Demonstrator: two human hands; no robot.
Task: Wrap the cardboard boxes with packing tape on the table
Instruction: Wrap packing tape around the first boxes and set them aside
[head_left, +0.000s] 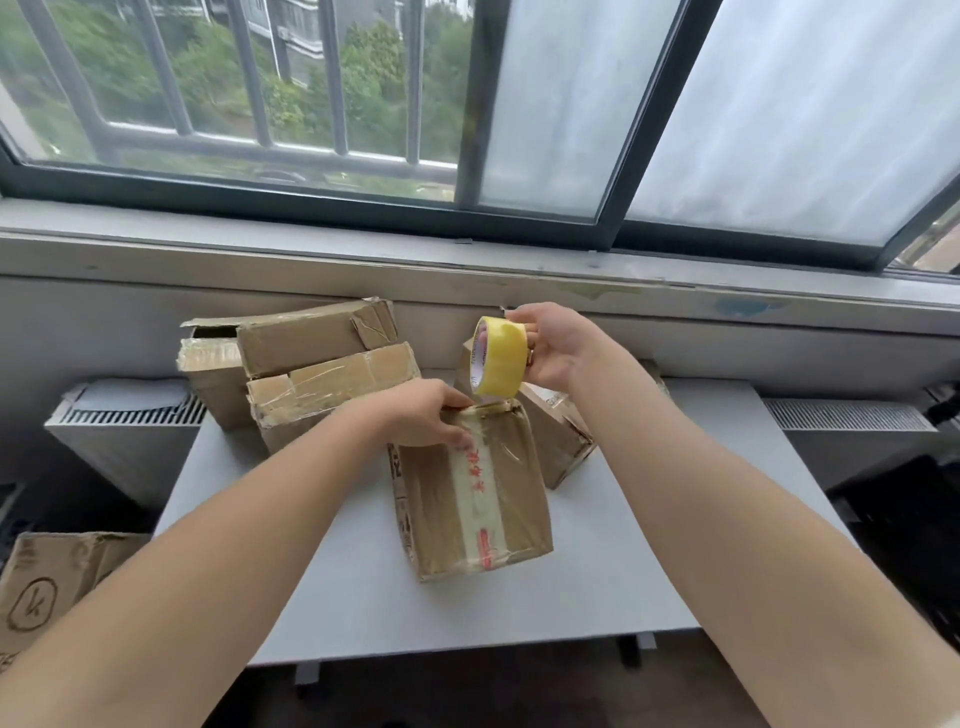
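1 tape roll (500, 358) in right hand (557, 347), left hand (427, 417) pressing box (511, 499).

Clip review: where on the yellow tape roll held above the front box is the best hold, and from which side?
Probably its upper, right-hand part, coming from the right, as the right hand does now. The tape roll stands on edge with its core facing left, and tape peels from its lower edge down to the box, so that side should stay free.
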